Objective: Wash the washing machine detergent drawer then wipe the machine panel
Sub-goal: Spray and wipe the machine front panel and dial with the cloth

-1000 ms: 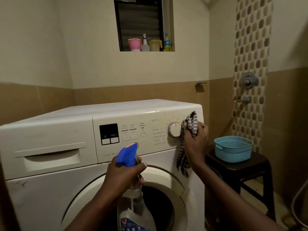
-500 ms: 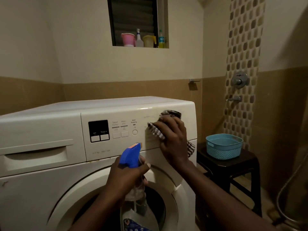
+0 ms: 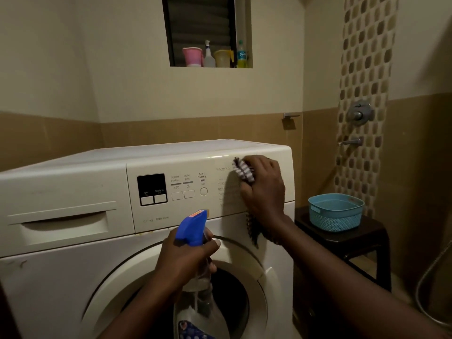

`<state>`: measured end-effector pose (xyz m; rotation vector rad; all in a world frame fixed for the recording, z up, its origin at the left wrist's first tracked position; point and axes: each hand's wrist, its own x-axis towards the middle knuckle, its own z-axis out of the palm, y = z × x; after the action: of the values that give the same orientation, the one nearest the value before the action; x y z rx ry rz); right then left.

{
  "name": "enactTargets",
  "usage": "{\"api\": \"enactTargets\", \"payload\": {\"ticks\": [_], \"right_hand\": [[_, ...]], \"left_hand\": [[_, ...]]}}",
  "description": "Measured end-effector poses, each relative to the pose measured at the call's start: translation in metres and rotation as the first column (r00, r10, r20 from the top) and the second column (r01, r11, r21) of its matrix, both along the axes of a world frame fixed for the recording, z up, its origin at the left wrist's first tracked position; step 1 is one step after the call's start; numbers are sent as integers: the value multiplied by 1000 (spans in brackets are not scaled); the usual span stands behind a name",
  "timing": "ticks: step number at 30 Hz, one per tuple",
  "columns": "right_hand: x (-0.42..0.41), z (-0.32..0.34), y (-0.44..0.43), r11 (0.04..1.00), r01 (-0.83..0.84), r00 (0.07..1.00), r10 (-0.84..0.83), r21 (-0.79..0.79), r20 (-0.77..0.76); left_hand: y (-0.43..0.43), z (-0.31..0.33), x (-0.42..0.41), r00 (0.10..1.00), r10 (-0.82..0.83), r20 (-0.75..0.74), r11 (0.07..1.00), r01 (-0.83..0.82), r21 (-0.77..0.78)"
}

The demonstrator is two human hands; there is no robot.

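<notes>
Wiping stage: right hand point(image 3: 263, 189) fingers bunch the cloth point(image 3: 242, 171) onto the panel point(image 3: 186, 165); left hand point(image 3: 186, 255) grips the spray bottle point(image 3: 192, 227). Next, probably sweep leftward over the buttons.

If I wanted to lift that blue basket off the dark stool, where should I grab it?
Probably by the rim of the blue basket, from above. It sits upright and open-topped on the dark stool, with a slot-like handle cutout in its left end wall and what looks like another at the right. A hand on each end under the rim should keep it level; the woven-look sides taper downward, offering less purchase.
</notes>
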<state>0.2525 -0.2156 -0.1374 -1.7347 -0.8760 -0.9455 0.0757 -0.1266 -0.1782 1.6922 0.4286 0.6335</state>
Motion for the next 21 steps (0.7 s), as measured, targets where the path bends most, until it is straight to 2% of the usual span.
{"api": "enactTargets", "payload": {"ticks": [3,5,7,8,9,11,14,18,21], "right_hand": [[1,0,-5,956,19,951,73,-294,300],[2,-1,-6,903,42,903,149,-428,402],[7,-4,-6,889,82,871,156,-450,466],[10,-4,-7,908,89,873,128,-411,471],[11,-5,-9,937,71,894,91,-341,438],[14,-6,-12,986,2,964,42,-164,263],[13,-13,-11,998,-45,999,44,54,23],[-3,-31,3,936,31,974,50,352,-219],[-19,-43,19,863,175,899,56,474,-434]], "left_hand": [[-4,2,1,1000,0,10,1000,0,3],[-6,2,3,1000,-2,11,1000,2,7],[-7,2,4,1000,-4,12,1000,4,3],[-7,3,4,1000,-6,15,1000,6,5],[-7,3,4,1000,-8,20,1000,8,5],[-7,3,3,1000,-9,15,1000,9,6],[-6,3,0,1000,-3,-2,1000,3,16],[-4,4,-4,999,9,-40,1000,-8,12],[-3,3,-5,999,15,-43,1000,-15,-2]]}}
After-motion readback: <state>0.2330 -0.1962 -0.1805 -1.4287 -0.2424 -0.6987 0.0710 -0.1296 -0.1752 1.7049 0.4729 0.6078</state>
